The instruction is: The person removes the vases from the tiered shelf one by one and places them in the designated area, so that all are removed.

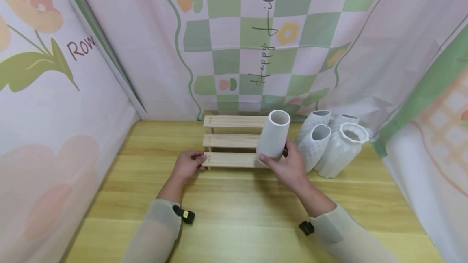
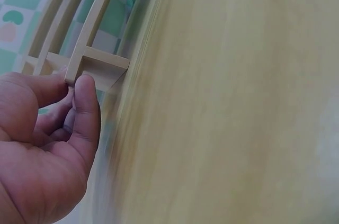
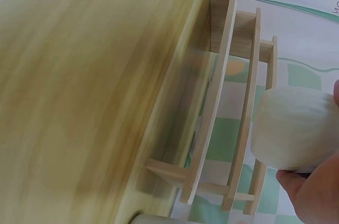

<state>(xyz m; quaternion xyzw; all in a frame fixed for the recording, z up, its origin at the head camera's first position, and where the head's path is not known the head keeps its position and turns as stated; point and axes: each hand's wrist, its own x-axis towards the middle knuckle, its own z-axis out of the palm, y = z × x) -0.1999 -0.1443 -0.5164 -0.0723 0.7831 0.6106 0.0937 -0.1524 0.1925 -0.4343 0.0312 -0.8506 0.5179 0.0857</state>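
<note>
A smooth white vase [image 1: 272, 139] is held in my right hand [image 1: 291, 167], thumb on its near side and fingers round its lower right. In the right wrist view the vase [image 3: 294, 128] is seen from below, apart from the tabletop and over the shelf tiers. The three-tier wooden shelf [image 1: 234, 159] stands on the table. My left hand [image 1: 187, 165] pinches the left end of its lowest tier. In the left wrist view, thumb and fingers of the left hand [image 2: 58, 123] meet at that corner of the shelf [image 2: 79, 65].
Several white textured vases stand close together right of the shelf, among them a ruffled-rim vase [image 1: 341, 151] and a slant-mouthed vase [image 1: 315, 147]. The wooden table [image 1: 234, 214] reaches back to a checked curtain [image 1: 256, 31]. Printed fabric also hangs on both sides.
</note>
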